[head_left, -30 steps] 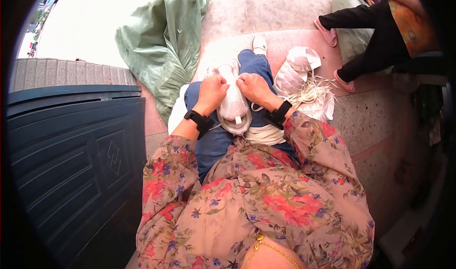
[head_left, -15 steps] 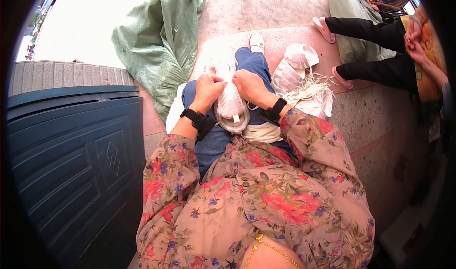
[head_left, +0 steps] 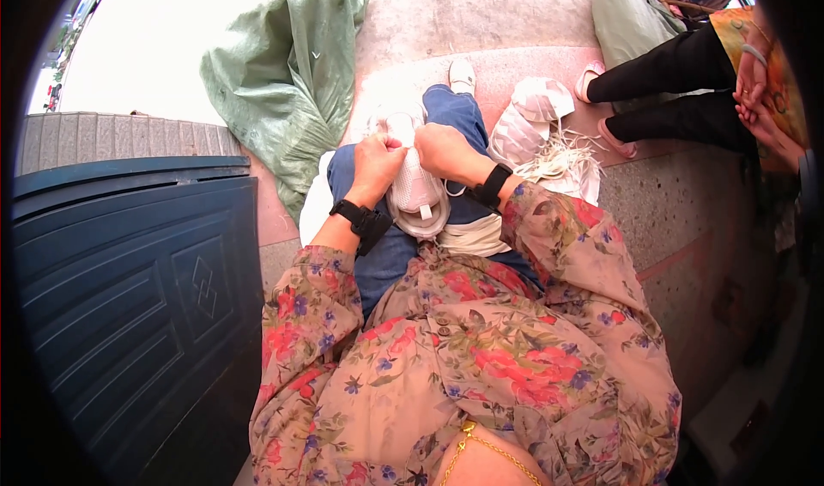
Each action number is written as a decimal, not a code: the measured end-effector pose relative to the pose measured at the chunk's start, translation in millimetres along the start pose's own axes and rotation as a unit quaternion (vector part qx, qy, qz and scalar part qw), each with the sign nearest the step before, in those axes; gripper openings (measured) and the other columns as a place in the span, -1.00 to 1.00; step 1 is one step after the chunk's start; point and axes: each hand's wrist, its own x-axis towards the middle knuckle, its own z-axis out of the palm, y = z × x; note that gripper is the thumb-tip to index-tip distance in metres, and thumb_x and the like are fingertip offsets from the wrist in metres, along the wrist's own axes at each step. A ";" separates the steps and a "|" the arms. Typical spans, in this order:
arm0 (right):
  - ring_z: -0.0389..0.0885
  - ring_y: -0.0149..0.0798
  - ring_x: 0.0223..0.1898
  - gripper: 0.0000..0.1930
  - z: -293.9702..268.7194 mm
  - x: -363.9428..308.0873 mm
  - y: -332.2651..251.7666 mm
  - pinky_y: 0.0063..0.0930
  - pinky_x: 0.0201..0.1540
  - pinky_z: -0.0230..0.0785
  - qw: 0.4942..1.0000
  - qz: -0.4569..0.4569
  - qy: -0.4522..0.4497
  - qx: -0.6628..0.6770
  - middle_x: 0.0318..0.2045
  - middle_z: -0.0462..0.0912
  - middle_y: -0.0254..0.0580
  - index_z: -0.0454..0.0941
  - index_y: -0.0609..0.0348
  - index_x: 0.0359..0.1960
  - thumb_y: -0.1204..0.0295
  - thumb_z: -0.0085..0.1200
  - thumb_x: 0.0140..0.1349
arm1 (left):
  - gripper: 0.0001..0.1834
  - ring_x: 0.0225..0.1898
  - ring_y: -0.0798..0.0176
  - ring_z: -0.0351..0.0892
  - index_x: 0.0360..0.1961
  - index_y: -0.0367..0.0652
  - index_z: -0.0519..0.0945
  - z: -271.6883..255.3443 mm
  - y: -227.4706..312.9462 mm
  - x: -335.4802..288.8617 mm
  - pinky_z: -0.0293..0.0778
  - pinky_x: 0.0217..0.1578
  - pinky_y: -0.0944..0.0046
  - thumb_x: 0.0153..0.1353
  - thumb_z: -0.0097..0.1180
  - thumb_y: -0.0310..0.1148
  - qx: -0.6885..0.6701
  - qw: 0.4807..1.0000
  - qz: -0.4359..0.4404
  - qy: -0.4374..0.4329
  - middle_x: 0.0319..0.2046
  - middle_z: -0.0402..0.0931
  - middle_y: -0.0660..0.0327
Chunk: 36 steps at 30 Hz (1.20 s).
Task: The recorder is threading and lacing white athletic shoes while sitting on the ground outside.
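A white mesh shoe [head_left: 418, 192] lies lengthwise on my lap, between my thighs in blue jeans. Its near end, with a small white tab, points toward my body. My left hand [head_left: 378, 167] is closed at the shoe's left side, thumb and finger pinched together over its upper. What lies in that pinch is too small to make out. On the other side my right hand [head_left: 446, 154] is closed too, its fingertips turned inward and partly hidden. A thin white shoelace [head_left: 456, 191] hangs in a loop below it. The hands are close together but apart.
A bundle of white laces [head_left: 562, 153] lies on pale bags [head_left: 518, 132] to my right. Green sacking [head_left: 287, 82] stands ahead on the left, beside a dark blue panelled door [head_left: 137, 288]. At the right, another person in black trousers [head_left: 665, 69] stands with hands together near a green sack [head_left: 631, 22].
My right hand has shifted slightly left, closer to the left one. The shoe stays in place. The other person's legs and hands have moved.
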 end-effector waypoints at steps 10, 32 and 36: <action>0.53 0.14 -0.43 -0.73 7.5 -1.4 9.9 -0.10 -0.35 0.35 0.998 0.000 0.030 0.062 -0.59 0.50 0.24 0.47 0.40 -0.62 0.42 -0.16 0.07 | -0.86 -0.62 0.49 0.41 -0.53 -0.31 0.58 -0.1 -1.4 -1.5 0.35 -0.59 0.43 -0.10 0.19 -0.44 -0.018 1.000 0.003 -0.016 -0.66 0.50 0.26; 0.52 0.13 -0.42 -0.76 14.3 3.5 3.8 -0.11 -0.36 0.35 0.998 -0.022 0.052 0.025 -0.58 0.49 0.20 0.48 0.36 -0.59 0.42 -0.13 0.06 | -0.84 -0.45 -0.03 0.51 -0.53 -0.26 0.56 7.1 -4.8 -6.6 0.41 -0.40 0.12 -0.04 0.14 -0.36 0.067 0.990 0.111 0.056 -0.54 0.51 0.00; 0.51 0.06 -0.40 -0.81 12.9 4.1 20.5 -0.14 -0.35 0.35 0.995 -0.050 0.076 0.033 -0.56 0.51 0.11 0.51 0.27 -0.58 0.41 -0.09 0.02 | -0.81 -0.50 0.08 0.51 -0.53 -0.29 0.55 14.0 -0.7 -5.0 0.40 -0.44 0.21 -0.04 0.17 -0.35 0.068 0.975 0.195 0.086 -0.57 0.51 0.04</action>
